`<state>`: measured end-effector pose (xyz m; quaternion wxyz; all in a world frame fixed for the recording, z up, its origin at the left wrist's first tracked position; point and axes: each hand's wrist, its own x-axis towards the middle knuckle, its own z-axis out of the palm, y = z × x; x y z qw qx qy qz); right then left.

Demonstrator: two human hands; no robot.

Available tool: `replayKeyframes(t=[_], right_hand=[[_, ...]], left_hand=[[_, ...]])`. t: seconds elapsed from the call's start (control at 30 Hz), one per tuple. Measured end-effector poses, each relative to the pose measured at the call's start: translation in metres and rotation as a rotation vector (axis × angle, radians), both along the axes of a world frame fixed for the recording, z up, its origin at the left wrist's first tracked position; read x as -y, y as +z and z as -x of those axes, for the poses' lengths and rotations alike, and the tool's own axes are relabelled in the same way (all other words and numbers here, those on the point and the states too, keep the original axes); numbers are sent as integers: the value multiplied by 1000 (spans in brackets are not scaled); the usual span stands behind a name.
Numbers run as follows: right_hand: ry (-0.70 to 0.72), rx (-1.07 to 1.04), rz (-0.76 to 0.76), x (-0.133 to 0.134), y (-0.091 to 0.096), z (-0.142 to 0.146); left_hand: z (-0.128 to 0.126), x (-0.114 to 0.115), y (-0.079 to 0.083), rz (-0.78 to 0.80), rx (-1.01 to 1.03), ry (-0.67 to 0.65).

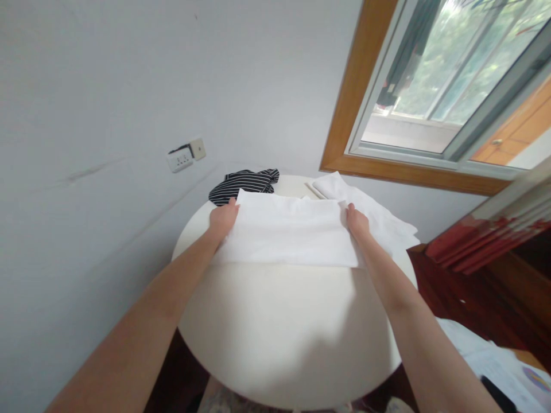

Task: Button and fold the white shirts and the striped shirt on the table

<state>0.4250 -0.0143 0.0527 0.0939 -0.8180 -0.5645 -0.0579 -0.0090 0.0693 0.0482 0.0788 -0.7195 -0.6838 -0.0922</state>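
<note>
- While both arms reach forward over the table, the pale wall point(107, 74) fills most of the background, with faint scuff marks at left.
- Window point(430, 86) upper right: wooden surround, light metal frame, dark hanging fabric point(408, 51) and greenery visible through the glass.
- Round white table point(279, 321) sits near the wall, center of view; shadows fall across its near half.
- Red-and-pale curtain point(465, 241) hangs at right, over dark reddish floor point(465, 298).
- White cloth point(288, 229) lies across the far half of the tabletop, spread as a wide rectangle between the hands, near edge roughly straight. Can't tell if its far edge touches the table.
- Second white cloth point(383, 218), folded, at the table's right rear, just beside the right hand.
- Black cloth with white stripes point(245, 184), bunched at the left rear, partly behind the held cloth.
- Left hand point(224, 218): fingers pinching the white cloth near its far left corner.
- Right hand point(357, 221): same pinch, far right corner.
- Socket point(179, 159) on the wall, left of the striped cloth; small beige plate point(198, 149) beside it.
</note>
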Motion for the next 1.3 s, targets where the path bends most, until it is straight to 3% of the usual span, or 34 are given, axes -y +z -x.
replayKeyframes(t=[0.17, 0.27, 0.37, 0.47, 0.53, 0.63, 0.73, 0.97, 1.1, 1.3], right_hand=[[-45, -10, -71, 11, 13, 3], [51, 67, -220, 20, 23, 18], [271, 92, -207, 27, 19, 55], [440, 31, -22, 31, -1, 102], [477, -28, 97, 33, -17, 125], [470, -23, 76, 37, -35, 140], [467, -6, 21, 39, -40, 139], [449, -16, 41, 43, -28, 139], [508, -38, 37, 58, -22, 148], [571, -24, 50, 80, -33, 163]], left_hand=[[3, 5, 7, -4, 59, 23], [-9, 20, 18, -184, 100, -36], [-41, 43, 22, -292, 103, -246], [-76, 68, 8, -170, 87, -541], [-89, 79, -9, -37, 90, -602], [-92, 86, -33, 88, 107, -560], [-89, 86, -42, 103, 116, -523], [-93, 88, -38, 96, 136, -486], [-94, 88, -37, 102, 132, -492], [-92, 101, -34, -44, 98, -491]])
